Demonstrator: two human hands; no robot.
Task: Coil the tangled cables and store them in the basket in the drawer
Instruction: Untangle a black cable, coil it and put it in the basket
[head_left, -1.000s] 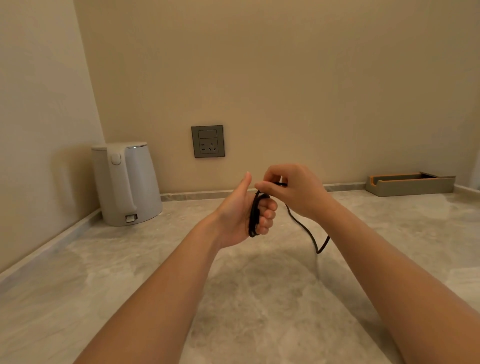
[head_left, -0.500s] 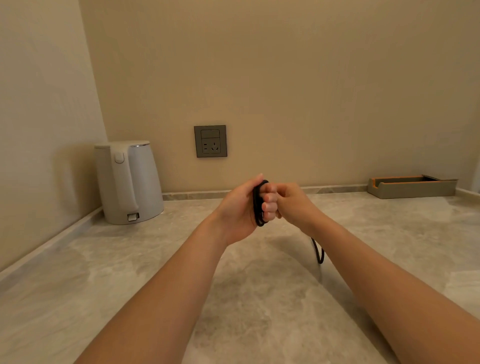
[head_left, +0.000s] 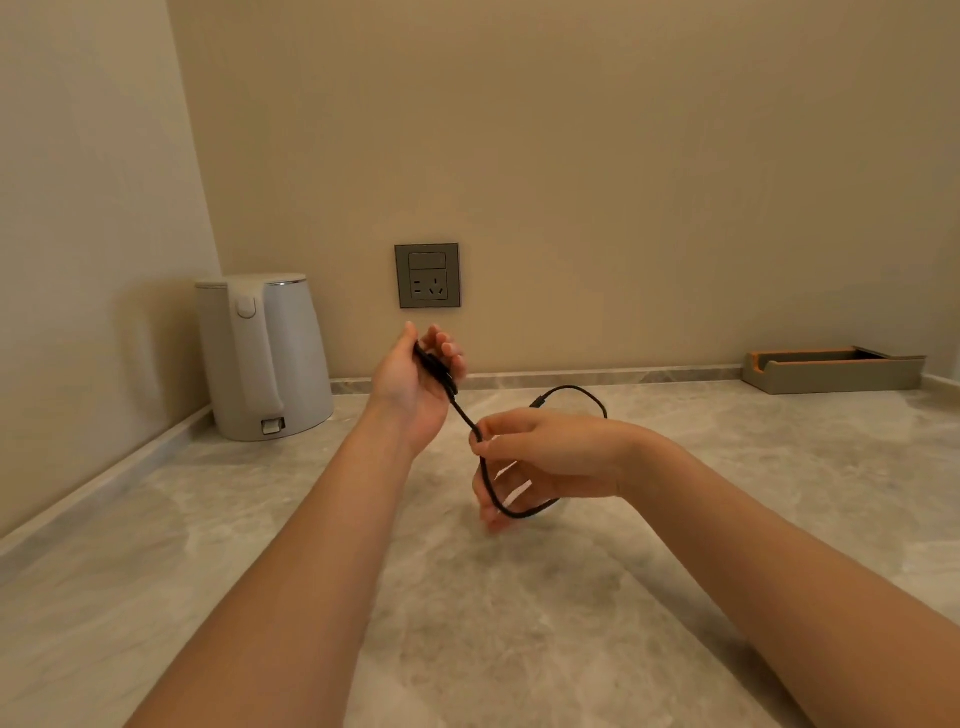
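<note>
kettle: we see a white electric kettle (head_left: 265, 358) standing upright in the counter's far-left corner, handle facing us, small switch at its base.
socket: grey wall socket plate (head_left: 427, 275) on the back wall, right of the kettle and above the counter.
tray: low grey tray (head_left: 831, 371) with an orange inner edge, far right against the back wall; we can't tell what it holds.
countertop: grey-beige marbled stone (head_left: 519, 597), with a matching low upstand (head_left: 597, 376) along the walls.
walls: plain beige (head_left: 571, 156).
</note>
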